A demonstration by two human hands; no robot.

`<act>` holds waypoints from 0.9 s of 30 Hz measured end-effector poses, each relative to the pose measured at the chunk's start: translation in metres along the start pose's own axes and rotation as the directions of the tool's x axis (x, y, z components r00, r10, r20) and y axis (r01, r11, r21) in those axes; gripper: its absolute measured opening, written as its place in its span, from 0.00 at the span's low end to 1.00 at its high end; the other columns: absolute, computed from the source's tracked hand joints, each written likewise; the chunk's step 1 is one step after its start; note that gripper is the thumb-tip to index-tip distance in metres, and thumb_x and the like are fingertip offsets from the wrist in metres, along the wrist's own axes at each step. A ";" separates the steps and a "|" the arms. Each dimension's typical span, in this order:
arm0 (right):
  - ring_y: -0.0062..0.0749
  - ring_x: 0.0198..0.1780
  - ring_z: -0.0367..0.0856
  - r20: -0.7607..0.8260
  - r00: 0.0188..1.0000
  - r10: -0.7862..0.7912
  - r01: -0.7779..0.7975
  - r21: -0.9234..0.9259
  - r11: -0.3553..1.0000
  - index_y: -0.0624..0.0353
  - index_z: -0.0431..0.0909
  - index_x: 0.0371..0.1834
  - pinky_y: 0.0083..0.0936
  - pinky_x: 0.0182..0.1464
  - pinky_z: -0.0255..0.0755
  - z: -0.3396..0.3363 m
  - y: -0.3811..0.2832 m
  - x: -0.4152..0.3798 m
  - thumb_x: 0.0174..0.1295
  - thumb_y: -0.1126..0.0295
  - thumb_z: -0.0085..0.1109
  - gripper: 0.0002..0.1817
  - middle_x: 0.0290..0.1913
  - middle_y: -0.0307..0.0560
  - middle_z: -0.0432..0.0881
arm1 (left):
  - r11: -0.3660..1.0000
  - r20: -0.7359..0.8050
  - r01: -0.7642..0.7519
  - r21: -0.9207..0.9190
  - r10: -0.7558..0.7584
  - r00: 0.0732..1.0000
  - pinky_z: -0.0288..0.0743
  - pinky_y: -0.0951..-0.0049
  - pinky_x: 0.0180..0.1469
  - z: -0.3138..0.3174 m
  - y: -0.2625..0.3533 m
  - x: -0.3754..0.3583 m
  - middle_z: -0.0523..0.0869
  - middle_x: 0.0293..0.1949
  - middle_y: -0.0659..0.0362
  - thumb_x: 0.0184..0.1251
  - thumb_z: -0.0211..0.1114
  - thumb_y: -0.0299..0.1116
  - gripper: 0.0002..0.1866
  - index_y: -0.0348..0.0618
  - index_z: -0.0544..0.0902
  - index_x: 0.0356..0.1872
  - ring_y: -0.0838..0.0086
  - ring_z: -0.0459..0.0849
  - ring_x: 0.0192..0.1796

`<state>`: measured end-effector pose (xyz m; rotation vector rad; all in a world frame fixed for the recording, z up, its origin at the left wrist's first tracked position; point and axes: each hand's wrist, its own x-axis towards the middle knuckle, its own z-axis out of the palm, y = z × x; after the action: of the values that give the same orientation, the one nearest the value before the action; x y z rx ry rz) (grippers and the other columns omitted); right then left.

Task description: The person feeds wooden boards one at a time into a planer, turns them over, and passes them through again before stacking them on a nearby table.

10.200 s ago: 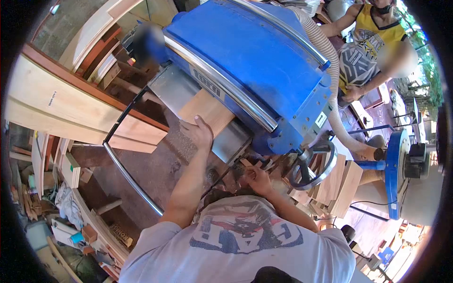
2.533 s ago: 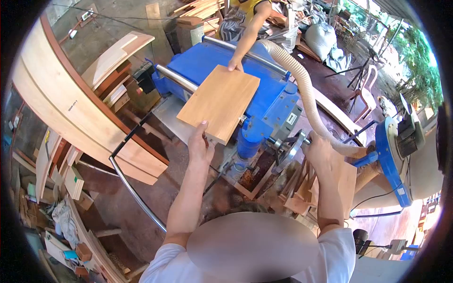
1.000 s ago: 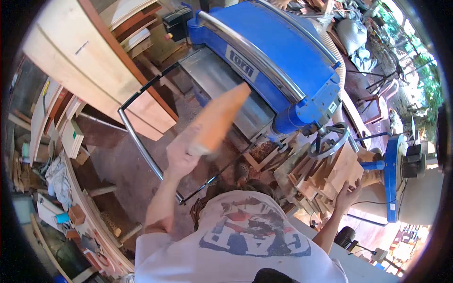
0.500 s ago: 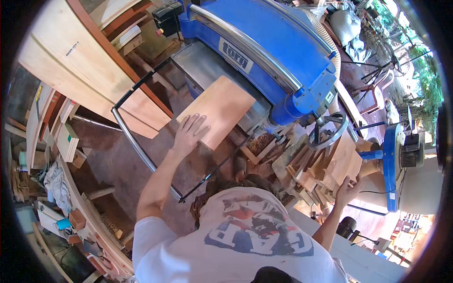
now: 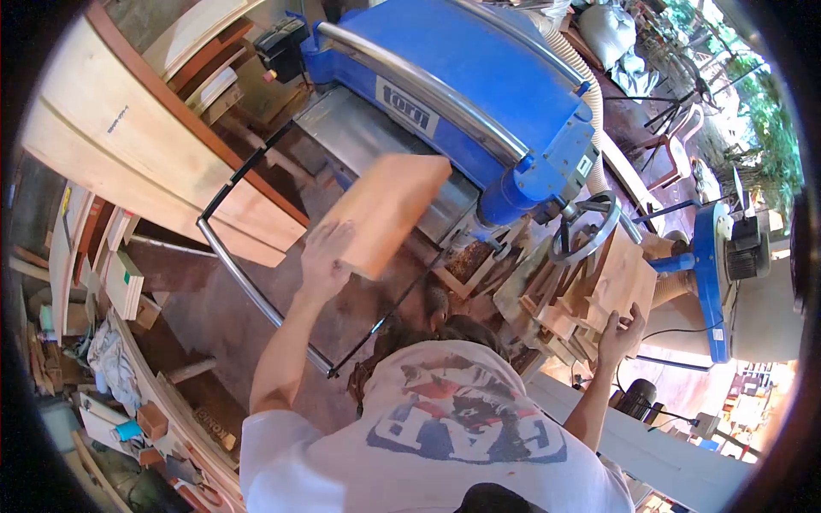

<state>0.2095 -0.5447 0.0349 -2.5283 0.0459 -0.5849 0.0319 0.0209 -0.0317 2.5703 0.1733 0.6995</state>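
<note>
A flat, pale reddish wooden board [image 5: 389,209] is tilted at the front of the blue thickness planer [image 5: 462,77], its far end over the metal bed [image 5: 359,128]. My left hand [image 5: 327,256] grips its near end, fingers on the top face; the thumb is hidden below. Board and hand are slightly blurred by motion. Over on the right, my right hand [image 5: 622,333] holds the near edge of another wooden board [image 5: 623,278] on top of a stack of wood pieces [image 5: 560,316], thumb and fingers bent around the edge.
A black and chrome frame [image 5: 248,282] juts out from the planer. The handwheel [image 5: 586,227] stands near the stack. Long panels [image 5: 154,137] lean at the left. A blue dust collector [image 5: 711,282] and a pale hose [image 5: 575,68] are at the right.
The left board has tipped, showing its near edge, and my left hand has shifted slightly left with it. My right hand's fingers have moved along the stacked board's edge. The view has shifted a little.
</note>
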 end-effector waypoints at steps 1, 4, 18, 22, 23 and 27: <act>0.29 0.40 0.75 -0.014 1.000 0.009 -0.008 0.017 1.000 0.65 0.70 0.63 0.24 0.38 0.75 -0.003 -0.004 0.001 0.61 0.72 0.61 0.26 0.54 0.51 0.72 | 0.960 -0.030 0.203 -0.191 -0.212 0.977 0.76 0.54 0.59 -0.004 0.007 -0.009 0.80 0.60 0.48 0.56 0.70 0.26 0.29 0.42 0.76 0.62 0.54 0.81 0.59; 0.31 0.38 0.75 -0.050 0.998 0.042 -0.040 0.040 0.998 0.65 0.70 0.63 0.27 0.39 0.75 -0.005 -0.002 -0.006 0.60 0.72 0.61 0.26 0.53 0.52 0.73 | 0.394 0.007 0.445 -0.804 -0.743 0.669 0.82 0.59 0.50 -0.011 0.027 0.006 0.82 0.56 0.48 0.65 0.68 0.31 0.26 0.35 0.73 0.62 0.57 0.85 0.52; 0.38 0.42 0.77 0.070 0.991 0.110 -0.113 0.033 0.993 0.67 0.69 0.63 0.32 0.43 0.76 0.000 0.010 -0.039 0.60 0.73 0.61 0.27 0.53 0.56 0.72 | -0.389 0.465 0.281 -0.878 -0.831 0.304 0.71 0.55 0.63 0.146 -0.031 0.020 0.76 0.61 0.47 0.69 0.60 0.39 0.31 0.32 0.65 0.68 0.56 0.79 0.60; 0.43 0.47 0.77 0.145 0.981 0.129 -0.131 0.003 0.991 0.67 0.67 0.64 0.37 0.49 0.74 0.007 0.013 -0.042 0.59 0.73 0.61 0.29 0.54 0.58 0.72 | 0.102 0.066 0.541 -0.835 -0.957 0.282 0.64 0.53 0.67 0.179 -0.043 0.053 0.72 0.64 0.39 0.68 0.58 0.45 0.36 0.25 0.61 0.68 0.51 0.74 0.64; 0.45 0.49 0.77 0.161 0.979 0.128 -0.127 -0.018 0.992 0.66 0.66 0.65 0.38 0.51 0.74 0.009 0.016 -0.043 0.59 0.73 0.61 0.29 0.55 0.59 0.72 | 0.240 -0.053 0.579 -0.779 -0.946 0.321 0.61 0.52 0.68 0.186 -0.042 0.060 0.69 0.65 0.37 0.69 0.58 0.46 0.38 0.23 0.59 0.68 0.49 0.71 0.65; 0.37 0.43 0.80 0.084 0.996 0.002 0.003 -0.057 0.998 0.65 0.65 0.67 0.32 0.43 0.76 0.024 0.044 -0.042 0.60 0.75 0.62 0.30 0.54 0.56 0.72 | 0.568 -0.367 0.657 -0.495 -0.823 0.434 0.51 0.46 0.72 0.180 0.006 0.111 0.57 0.70 0.30 0.70 0.54 0.48 0.43 0.18 0.51 0.70 0.40 0.58 0.71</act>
<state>0.1847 -0.5642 -0.0226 -2.6054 0.0315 -0.4828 0.2184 -0.0311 -0.1158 1.6184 1.2542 0.9861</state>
